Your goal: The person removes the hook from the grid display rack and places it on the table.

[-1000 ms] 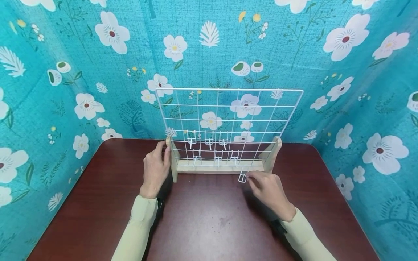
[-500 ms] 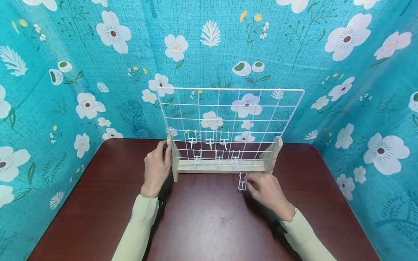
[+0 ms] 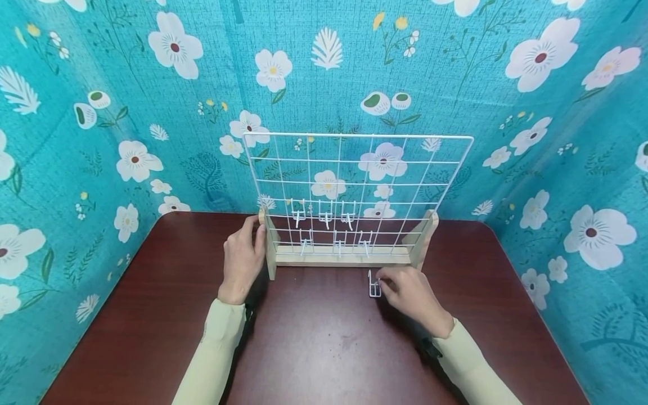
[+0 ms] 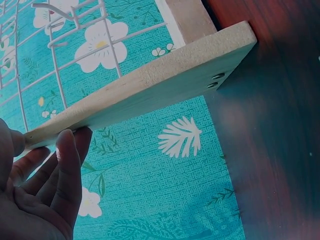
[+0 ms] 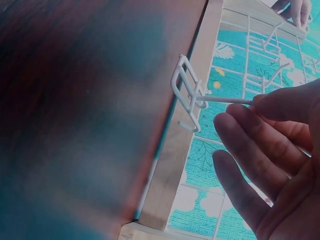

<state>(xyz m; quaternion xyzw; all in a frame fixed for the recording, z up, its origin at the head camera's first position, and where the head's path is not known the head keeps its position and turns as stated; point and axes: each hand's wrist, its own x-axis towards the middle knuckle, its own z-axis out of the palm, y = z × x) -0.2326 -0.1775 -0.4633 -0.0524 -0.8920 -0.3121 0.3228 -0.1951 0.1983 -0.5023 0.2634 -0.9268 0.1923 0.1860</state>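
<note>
A white wire grid rack [image 3: 354, 184] stands in a wooden base, with several white wire hooks [image 3: 325, 218] hanging on its lower rows. My left hand [image 3: 243, 261] grips the left wooden side support [image 3: 269, 247] near its upper end; in the left wrist view the fingers [image 4: 69, 155] bear against that support [image 4: 150, 85]. My right hand [image 3: 411, 292], in front of the base's right part, pinches a loose white wire hook [image 3: 374, 288]. Thumb and index finger hold the prong tip, and the hook's square frame [image 5: 187, 87] points away from the hand in the right wrist view.
The rack's wooden crossbar [image 3: 344, 259] runs low between the two side supports, the right one [image 3: 427, 239] leaning outward. All stands on a dark red-brown table [image 3: 324, 349]. A turquoise flowered cloth [image 3: 202, 101] hangs behind and at both sides.
My right hand has brought the hook slightly down and toward me, away from the grid, and its frame has tipped. The left hand keeps its grip on the side support.
</note>
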